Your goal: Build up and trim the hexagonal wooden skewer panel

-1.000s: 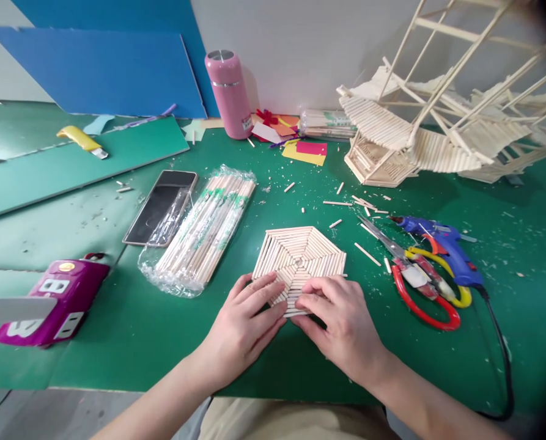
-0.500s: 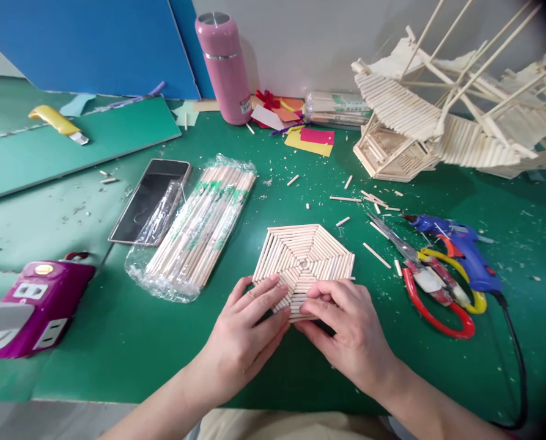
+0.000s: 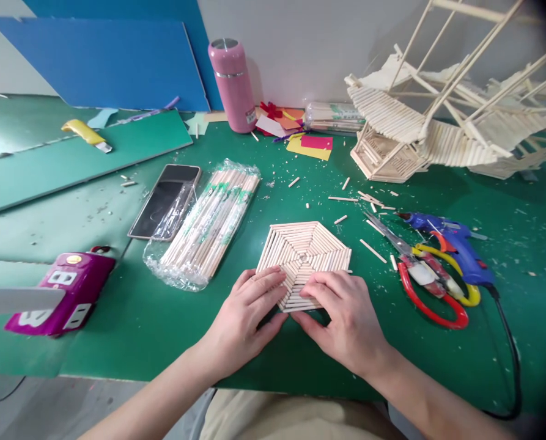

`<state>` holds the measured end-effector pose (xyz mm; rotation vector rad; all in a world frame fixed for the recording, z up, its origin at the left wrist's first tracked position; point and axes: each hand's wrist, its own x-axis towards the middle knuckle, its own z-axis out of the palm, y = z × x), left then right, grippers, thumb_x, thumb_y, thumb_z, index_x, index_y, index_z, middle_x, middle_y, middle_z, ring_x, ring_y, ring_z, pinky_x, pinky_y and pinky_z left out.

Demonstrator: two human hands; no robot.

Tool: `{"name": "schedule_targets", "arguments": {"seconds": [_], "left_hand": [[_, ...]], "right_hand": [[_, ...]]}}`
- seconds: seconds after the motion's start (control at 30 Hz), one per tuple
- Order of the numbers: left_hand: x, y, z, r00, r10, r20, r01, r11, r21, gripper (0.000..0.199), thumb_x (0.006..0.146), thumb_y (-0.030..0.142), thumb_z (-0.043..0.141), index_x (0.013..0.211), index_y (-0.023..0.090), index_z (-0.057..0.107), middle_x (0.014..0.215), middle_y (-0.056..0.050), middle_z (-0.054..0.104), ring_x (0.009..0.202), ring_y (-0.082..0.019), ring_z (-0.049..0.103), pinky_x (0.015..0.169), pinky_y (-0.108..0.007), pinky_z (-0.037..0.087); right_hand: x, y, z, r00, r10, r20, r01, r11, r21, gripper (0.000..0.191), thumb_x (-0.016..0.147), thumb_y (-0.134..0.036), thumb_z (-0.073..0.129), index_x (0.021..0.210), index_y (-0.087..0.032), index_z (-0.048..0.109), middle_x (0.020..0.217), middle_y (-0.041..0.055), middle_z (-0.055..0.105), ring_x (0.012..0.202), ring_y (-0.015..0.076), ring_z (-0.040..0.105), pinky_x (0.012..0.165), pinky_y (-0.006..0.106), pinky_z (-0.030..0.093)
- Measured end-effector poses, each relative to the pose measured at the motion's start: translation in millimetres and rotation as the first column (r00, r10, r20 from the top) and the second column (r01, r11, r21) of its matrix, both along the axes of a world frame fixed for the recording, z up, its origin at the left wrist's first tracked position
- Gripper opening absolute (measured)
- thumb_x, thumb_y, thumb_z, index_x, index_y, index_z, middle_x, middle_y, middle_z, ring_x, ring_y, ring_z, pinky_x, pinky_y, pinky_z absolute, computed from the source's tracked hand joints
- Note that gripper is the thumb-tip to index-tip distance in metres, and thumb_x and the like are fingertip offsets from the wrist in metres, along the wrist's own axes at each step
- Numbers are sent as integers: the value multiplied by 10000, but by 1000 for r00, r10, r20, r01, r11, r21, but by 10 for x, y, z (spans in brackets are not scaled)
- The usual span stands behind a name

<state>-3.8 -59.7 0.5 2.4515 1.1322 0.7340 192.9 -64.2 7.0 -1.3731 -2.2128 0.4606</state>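
A hexagonal panel of thin wooden sticks (image 3: 302, 253) lies on the green tabletop, its sticks laid in rings around a small centre. My left hand (image 3: 247, 315) grips its near left side, fingers over the top and thumb at the front edge. On the near right side, my right hand (image 3: 343, 311) holds the panel the same way, fingertips bent onto the sticks and thumb at the front edge. Both thumbs come close together there. Parts of the near sides are hidden under my fingers.
Scissors (image 3: 408, 247) and a blue glue gun (image 3: 465, 244) lie right. Left are a plastic-wrapped stick bundle (image 3: 213, 223), a phone (image 3: 165, 195), a purple power strip (image 3: 66, 287) and a yellow cutter (image 3: 82, 131). Behind stand a pink bottle (image 3: 233, 91) and a stick-built model (image 3: 392, 116).
The camera view has shifted a little. My left thumb has spread away from its fingers toward the panel's front edge. Both hands stay on the panel.
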Motion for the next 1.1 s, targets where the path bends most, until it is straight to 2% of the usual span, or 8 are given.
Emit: {"name": "schedule_targets", "arguments": {"seconds": [0.23,0.6,0.83,1.1], "left_hand": [[-25,20,23,999,-30,-33,30,1000,-6,203,831,154,530,1016,161,611,1160,-131,613,1124,-258,535,932,-439,394],[-35,16,-21,999,-41,3,41,999,-27,235,822,120,546,1049,167,580,1166,-120,611,1146,-248,517,941,-428,369],[-27,-7,7,1000,-21,8,21,995,-96,243,807,78,538,1034,152,584,1194,-125,588,1164,-264,498,970,-469,349],[-32,0,0,1000,-25,18,26,995,-99,256,801,60,535,1036,152,577,1196,-130,580,1163,-269,495,965,-478,356]], "right_hand": [[-16,-14,15,998,-8,68,6,1000,23,208,839,-372,547,971,-237,634,931,30,640,859,200,532,794,380,306],[-29,-20,-14,999,-24,33,24,1000,16,163,823,-344,583,940,-250,647,865,17,643,831,186,538,807,382,297],[-38,-33,-40,999,-46,6,45,999,28,160,805,-341,611,936,-253,640,855,6,644,831,186,544,800,390,300],[-44,-5,-31,999,-44,10,44,999,28,157,808,-345,604,931,-253,637,847,3,644,822,185,544,795,391,308]]}}
